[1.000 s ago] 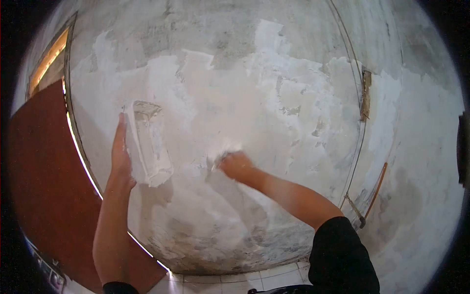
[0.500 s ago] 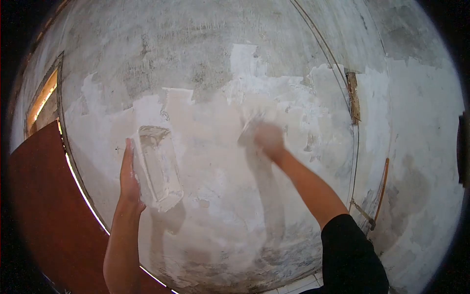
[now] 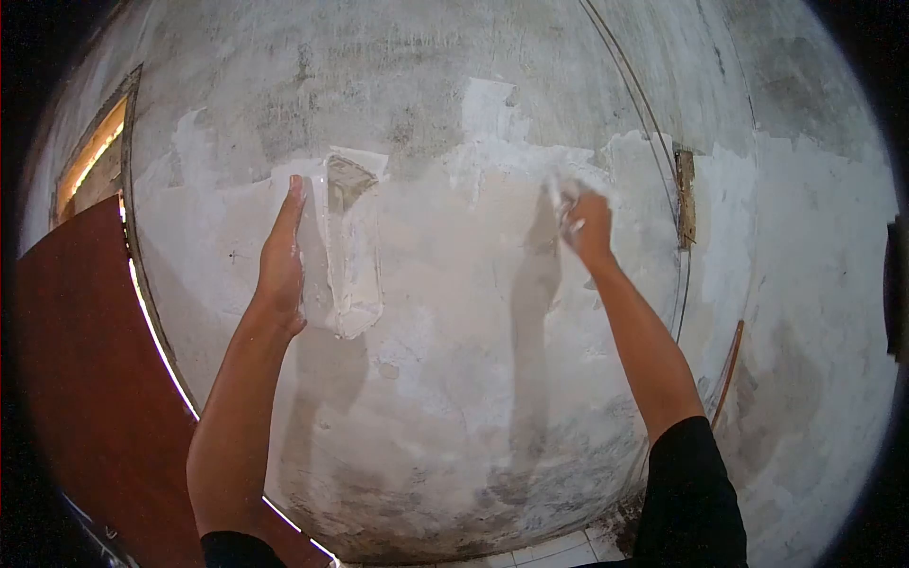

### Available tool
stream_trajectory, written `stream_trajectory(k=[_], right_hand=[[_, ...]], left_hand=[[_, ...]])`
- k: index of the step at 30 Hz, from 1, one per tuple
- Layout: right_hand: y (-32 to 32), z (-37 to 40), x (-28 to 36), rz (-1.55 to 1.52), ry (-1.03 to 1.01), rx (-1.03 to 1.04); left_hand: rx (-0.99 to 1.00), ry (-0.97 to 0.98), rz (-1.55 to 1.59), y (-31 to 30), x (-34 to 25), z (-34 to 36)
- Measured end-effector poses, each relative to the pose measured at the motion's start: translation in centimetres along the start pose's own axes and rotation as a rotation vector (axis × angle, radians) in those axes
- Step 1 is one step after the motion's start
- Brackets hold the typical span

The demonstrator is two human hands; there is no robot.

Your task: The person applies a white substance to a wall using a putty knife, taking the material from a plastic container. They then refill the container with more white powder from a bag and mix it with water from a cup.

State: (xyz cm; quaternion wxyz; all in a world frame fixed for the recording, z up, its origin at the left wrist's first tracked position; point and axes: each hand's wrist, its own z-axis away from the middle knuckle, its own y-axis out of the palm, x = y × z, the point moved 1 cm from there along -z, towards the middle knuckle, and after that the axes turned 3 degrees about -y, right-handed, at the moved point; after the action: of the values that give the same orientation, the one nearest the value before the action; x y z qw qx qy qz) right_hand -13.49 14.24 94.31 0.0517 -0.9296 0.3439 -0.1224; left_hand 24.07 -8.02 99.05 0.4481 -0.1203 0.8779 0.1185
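My left hand (image 3: 282, 256) holds a flat plaster board (image 3: 348, 244) loaded with white putty, raised upright close to the wall. My right hand (image 3: 589, 225) grips a small putty knife (image 3: 561, 194) whose blade presses against the wall at upper right. The wall (image 3: 454, 398) is grey cement with a broad patch of fresh white putty (image 3: 445, 246) across its middle. Both forearms reach up from black sleeves at the bottom.
A dark red door (image 3: 85, 379) stands ajar at the left with light along its edge. A thin pipe or conduit (image 3: 653, 142) runs down the wall on the right, past a small recessed box (image 3: 686, 197). White floor tiles (image 3: 549, 549) show at the bottom.
My right hand has swept the knife up and to the right across the putty. My left hand has lifted the board higher along the wall.
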Motion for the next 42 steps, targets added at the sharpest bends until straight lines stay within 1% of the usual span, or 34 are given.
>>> stream_trajectory(k=[1,2,4,5,7,8,10,11,13,14,16,17,19,20,21,22,23,25,26,28,29,31,32,33,34,35,36,37,38,39,41,42], right_hand=[[-4.2,-0.4,3.1,0.027,0.147,-0.129],[-3.5,-0.6,3.5,0.023,0.145,-0.128],[-1.9,-1.2,4.0,-0.095,0.417,-0.212],[-1.6,-1.4,5.3,-0.1,0.412,-0.212],[-0.5,-1.3,8.4,-0.039,0.267,-0.133],[-0.5,-1.0,9.4,-0.045,0.27,-0.129],[-0.5,-0.8,10.9,0.161,-0.2,0.252],[-0.9,-0.8,10.8,0.159,-0.201,0.256],[-1.7,-0.3,10.4,0.099,-0.635,0.21],[-2.4,-0.3,9.6,0.099,-0.633,0.218],[-3.5,0.3,7.9,0.11,-0.845,0.422],[-4.0,1.0,7.1,0.105,-0.834,0.432],[-5.1,2.3,5.9,0.258,-1.074,0.487],[-5.0,2.9,4.5,0.257,-1.069,0.491],[-4.2,3.7,3.0,0.275,-1.11,0.511],[-4.7,4.1,3.3,0.293,-1.153,0.528],[-5.4,4.2,3.5,0.295,-1.152,0.522],[-7.3,4.1,3.5,0.632,-0.812,1.013],[-7.7,3.7,3.2,0.639,-0.813,1.006],[-8.8,3.1,1.8,0.283,-0.436,0.727],[-8.5,3.0,1.6,0.285,-0.436,0.733],[-8.1,3.2,1.5,0.077,-0.327,0.233],[-5.3,4.1,0.6,0.082,-0.357,-0.022],[-1.8,5.5,-0.7,0.143,-0.301,0.188],[1.2,7.5,-1.7,0.202,-0.24,0.397],[2.9,11.1,-0.6,0.172,-0.387,0.161],[3.8,13.1,0.9,0.22,-0.266,0.491],[4.8,15.5,1.9,0.296,-0.3,0.555],[2.3,16.2,3.5,0.048,-0.404,0.315],[0.1,15.9,4.1,0.055,-0.409,0.327],[-3.4,14.4,4.9,0.179,-0.395,0.637],[-5.1,12.7,5.1,0.248,-0.348,0.88]], left_hand=[[-0.003,0.0,-0.002,-0.2,-0.1,0.1],[-0.011,-0.002,-0.002,-0.5,-0.2,0.2],[-0.026,-0.001,-0.002,-0.9,-0.4,0.4],[-0.034,-0.002,-0.015,-1.2,-0.4,0.4],[-0.048,-0.002,-0.031,-1.4,-0.4,0.6],[-0.066,-0.007,-0.05,-1.4,-0.5,0.8],[-0.085,-0.016,-0.072,-1.5,-0.4,0.8],[-0.069,-0.001,-0.079,-1.5,-0.4,0.6],[-0.05,0.001,-0.091,-1.0,-0.3,0.4],[-0.072,0.009,-0.086,-0.2,-0.3,0.5],[-0.093,-0.003,-0.086,1.1,0.0,0.4],[-0.094,-0.014,-0.076,1.7,0.2,0.3],[-0.092,-0.025,-0.063,2.6,0.4,0.3],[-0.099,-0.02,-0.068,3.0,0.6,0.4],[-0.106,-0.014,-0.073,3.2,0.7,0.6],[-0.104,-0.014,-0.074,3.1,0.7,0.7],[-0.096,0.006,-0.086,2.9,0.6,0.9],[-0.087,0.038,-0.094,2.2,0.3,1.2],[-0.115,0.055,-0.133,1.4,0.0,1.5],[-0.142,0.067,-0.169,0.0,-0.4,1.5],[-0.117,0.062,-0.132,-0.7,-0.5,1.6],[-0.09,0.033,-0.096,-0.9,-0.3,1.8],[-0.14,0.021,-0.094,-0.9,-0.3,1.8],[-0.19,0.012,-0.089,-0.8,-0.3,1.8],[-0.187,0.005,-0.087,-0.9,0.1,1.6],[-0.185,0.008,-0.072,-1.0,0.4,1.4],[-0.184,0.009,-0.056,-1.1,0.7,1.4],[-0.182,0.005,-0.056,-0.9,0.6,1.4],[-0.196,0.02,-0.075,-0.7,0.5,1.5],[-0.213,0.022,-0.093,-0.6,0.7,1.7],[-0.171,0.011,-0.095,-1.2,0.4,1.7],[-0.136,0.018,-0.095,-1.5,0.1,1.7]])
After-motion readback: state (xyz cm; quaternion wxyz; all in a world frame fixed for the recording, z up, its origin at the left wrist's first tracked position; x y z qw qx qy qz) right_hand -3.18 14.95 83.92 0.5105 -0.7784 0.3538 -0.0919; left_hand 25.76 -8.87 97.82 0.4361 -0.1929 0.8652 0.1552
